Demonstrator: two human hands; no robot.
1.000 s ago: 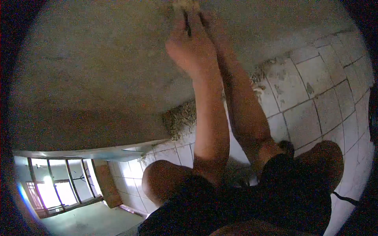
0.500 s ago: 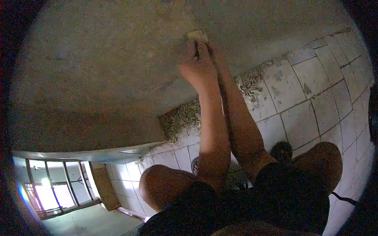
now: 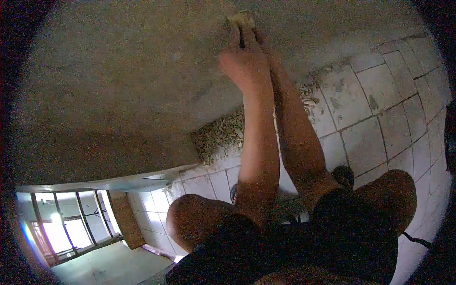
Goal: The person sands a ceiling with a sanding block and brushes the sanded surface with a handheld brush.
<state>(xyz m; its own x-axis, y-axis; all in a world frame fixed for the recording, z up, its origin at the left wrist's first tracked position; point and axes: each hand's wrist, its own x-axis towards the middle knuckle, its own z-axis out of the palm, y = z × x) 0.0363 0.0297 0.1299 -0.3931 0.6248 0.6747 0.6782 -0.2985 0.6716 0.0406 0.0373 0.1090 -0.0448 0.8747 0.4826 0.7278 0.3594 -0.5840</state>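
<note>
Both my arms reach forward to a rough, grey-brown surface [image 3: 118, 80]. My left hand [image 3: 244, 57] has its fingers on a small yellowish block [image 3: 242, 20], which lies against that surface. Just to its right is my right hand [image 3: 263, 40], mostly hidden behind the left hand and forearm; its fingers meet near the same block, but their grip cannot be made out. Crumbly scrapings [image 3: 221, 137] lie in a heap along the lower edge of the surface, on both sides of my forearms.
White floor tiles [image 3: 363, 137] with dark joints spread to the right. My bent knees and a sandalled foot [image 3: 343, 175] are below. At the lower left are a barred window [image 3: 71, 228] and a brown panel [image 3: 126, 218]. A black cord [image 3: 417, 240] lies at the right.
Both hands and the yellowish block first came down toward me from the top edge of the view, then moved partly back up along the surface.
</note>
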